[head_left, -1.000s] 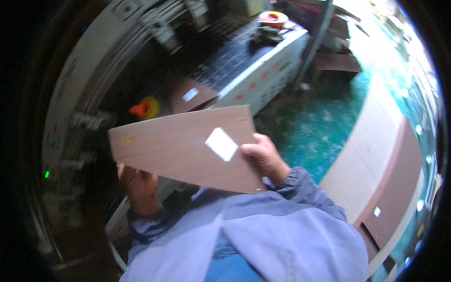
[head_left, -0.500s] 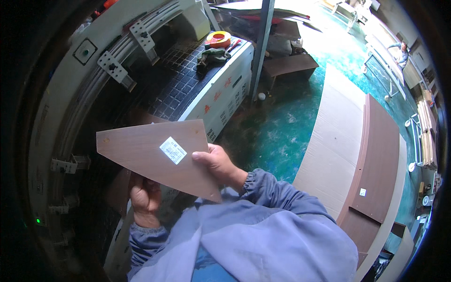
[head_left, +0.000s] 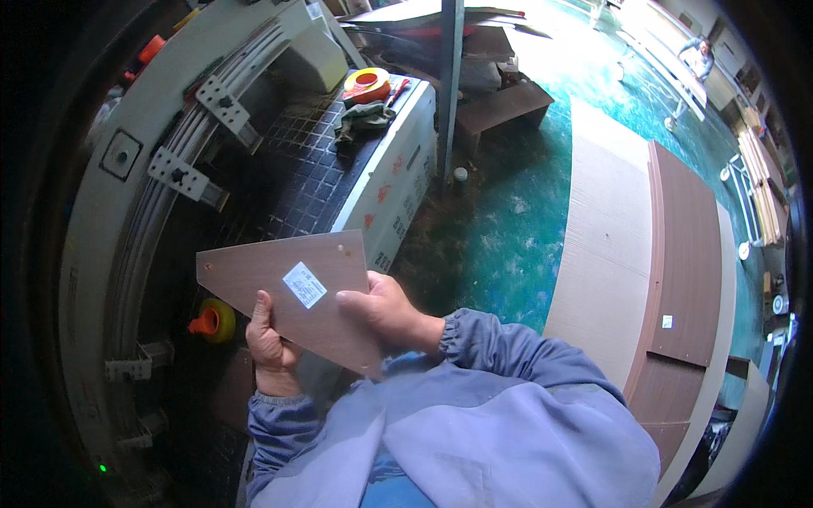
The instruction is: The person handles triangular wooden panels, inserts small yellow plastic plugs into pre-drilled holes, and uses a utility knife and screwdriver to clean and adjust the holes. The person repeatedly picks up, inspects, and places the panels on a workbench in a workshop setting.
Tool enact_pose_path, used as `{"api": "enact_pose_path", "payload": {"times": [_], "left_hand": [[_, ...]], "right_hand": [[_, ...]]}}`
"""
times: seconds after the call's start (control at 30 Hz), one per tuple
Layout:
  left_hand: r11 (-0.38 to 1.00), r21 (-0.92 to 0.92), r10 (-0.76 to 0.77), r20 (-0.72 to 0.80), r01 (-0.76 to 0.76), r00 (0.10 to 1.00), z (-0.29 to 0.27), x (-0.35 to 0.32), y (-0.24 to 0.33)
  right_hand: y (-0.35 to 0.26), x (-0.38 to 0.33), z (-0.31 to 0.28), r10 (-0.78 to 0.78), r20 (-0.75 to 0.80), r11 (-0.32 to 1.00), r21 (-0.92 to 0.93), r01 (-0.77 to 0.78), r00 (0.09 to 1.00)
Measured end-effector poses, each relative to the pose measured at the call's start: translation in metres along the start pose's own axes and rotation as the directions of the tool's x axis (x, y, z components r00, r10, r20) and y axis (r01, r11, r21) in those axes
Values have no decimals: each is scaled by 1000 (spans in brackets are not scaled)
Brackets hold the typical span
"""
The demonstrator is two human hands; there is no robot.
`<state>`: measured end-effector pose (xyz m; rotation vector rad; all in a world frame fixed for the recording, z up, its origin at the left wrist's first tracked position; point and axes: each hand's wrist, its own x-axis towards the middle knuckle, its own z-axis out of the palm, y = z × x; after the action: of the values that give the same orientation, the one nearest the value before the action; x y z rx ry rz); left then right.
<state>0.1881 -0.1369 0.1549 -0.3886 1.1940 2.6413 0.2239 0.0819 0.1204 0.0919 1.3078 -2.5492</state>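
The left hand point(head_left: 273, 345) and the right hand point(head_left: 388, 311) both grasp the brown board point(head_left: 254, 269). This board is in front of the jacket point(head_left: 508, 415), near the machine table point(head_left: 405, 182), its white label point(head_left: 304, 285) facing upward.

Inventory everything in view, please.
Tapered board: one, brown, in both hands
Label: one, white, on board
Worktop: one, black, upper left
Machine frame: one, pale, left
Rolls: two, yellow-orange, on worktop and left of hands
Cloth: one, dark green, on worktop
Post: one, grey, past worktop
Cardboard: one sheet, pale, right
Panels: several, brown, on cardboard
Floor: one, green, right
Co-worker: one, bluish top, upper right
Left hand: one, bare, board's lower edge
Right hand: one, bare, board's right edge
Sleeves: two, blue-grey, at wrists
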Motion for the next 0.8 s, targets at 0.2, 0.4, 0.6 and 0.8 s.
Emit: {"api": "enact_pose_path", "payload": {"times": [0.2, 0.4, 0.6, 0.8], "left_hand": [[983, 101, 157, -24, -153, 987, 11, 53, 44], [783, 551, 409, -107, -288, 906, 31, 57, 68], [797, 592, 455, -460, -118, 762, 65, 52, 6], [868, 459, 414, -462, -189, 784, 101, 45, -29]], "right_hand": [[-32, 66, -74, -2, 80, 938, -345, 29, 997], [-120, 227, -229, -449, -38, 267, -959, 94, 893], [-208, 401, -328, -231, 95, -242, -969, 38, 968], [-238, 500, -360, 28, 0, -399, -917, 11, 1000]]}}
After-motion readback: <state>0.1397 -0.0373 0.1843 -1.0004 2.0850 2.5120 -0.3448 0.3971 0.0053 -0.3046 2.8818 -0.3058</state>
